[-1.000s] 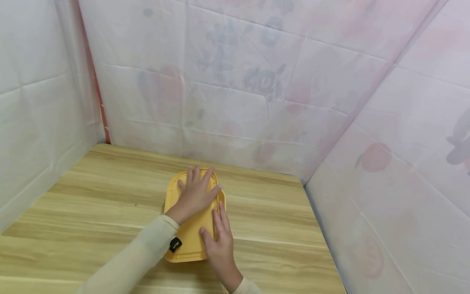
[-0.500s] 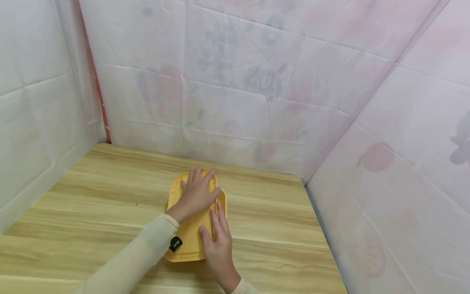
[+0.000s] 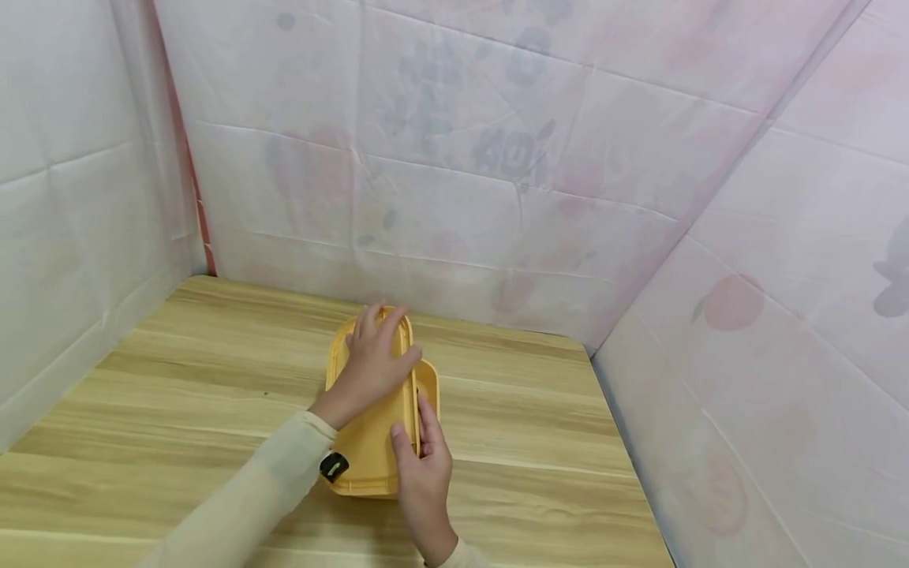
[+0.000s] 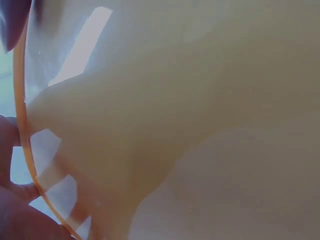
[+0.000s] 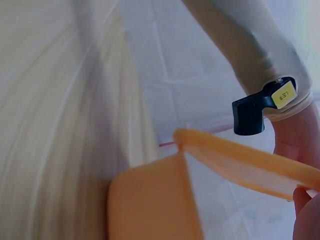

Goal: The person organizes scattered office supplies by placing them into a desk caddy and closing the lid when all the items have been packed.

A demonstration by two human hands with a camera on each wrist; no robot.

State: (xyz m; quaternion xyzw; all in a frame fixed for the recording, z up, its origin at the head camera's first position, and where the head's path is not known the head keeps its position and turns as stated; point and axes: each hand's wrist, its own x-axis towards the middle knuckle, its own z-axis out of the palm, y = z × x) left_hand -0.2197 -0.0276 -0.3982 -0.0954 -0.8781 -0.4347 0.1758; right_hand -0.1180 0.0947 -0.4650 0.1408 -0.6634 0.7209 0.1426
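Observation:
A yellow lid [image 3: 372,450] is tilted above a yellow box [image 3: 429,388], whose right wall and part of its inside show. Across the far half of the lid lies my left hand [image 3: 369,367], fingers bent over the far rim and thumb at the right edge. My right hand [image 3: 424,477] pinches the lid's right edge, thumb on top and fingers underneath. In the right wrist view, the lid [image 5: 250,162] meets the box [image 5: 150,200] at one corner and slants away from it. The lid's glossy surface [image 4: 150,100] fills the left wrist view. The box's contents are hidden.
The box stands on a wood-grain table [image 3: 177,394]. White printed sheets form a back wall [image 3: 440,197], a left wall [image 3: 64,197] and a right wall [image 3: 781,355]. A black camera mount [image 3: 334,467] sits at my left wrist.
The lid's far end and right edge have risen off the box, and the lid has shifted slightly away. My left fingers have bent over the rim; my right fingers have slipped beneath the edge.

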